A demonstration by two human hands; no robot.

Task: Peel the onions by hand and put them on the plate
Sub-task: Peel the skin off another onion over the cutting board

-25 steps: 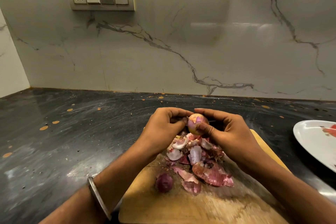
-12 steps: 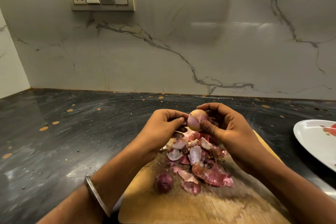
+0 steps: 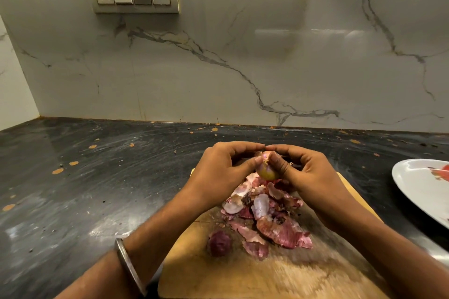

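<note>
Onion (image 3: pixel 266 169), small and partly peeled, is held above the far end of the cutting board (image 3: pixel 218 274), left hand (image 3: pixel 223 172) and right hand (image 3: pixel 308 175) both curled around it, thumbs pinching at its top. Loose peels (image 3: pixel 267 216) lie heaped beneath, with another unpeeled onion (image 3: pixel 220 243) near the board's left edge. The plate (image 3: pixel 422 189) sits well apart at the bench's (image 3: pixel 85 189) right edge. Slick skin could let the bulb squirt from the thumbs and roll across the bench; torn peel may cling.

onion (image 3: pixel 266 172): yellowish, partly peeled, held above peels | second onion (image 3: pixel 220 246): purple, on board, 7 o'clock | plate (image 3: pixel 422 192): white, 3 o'clock
</note>
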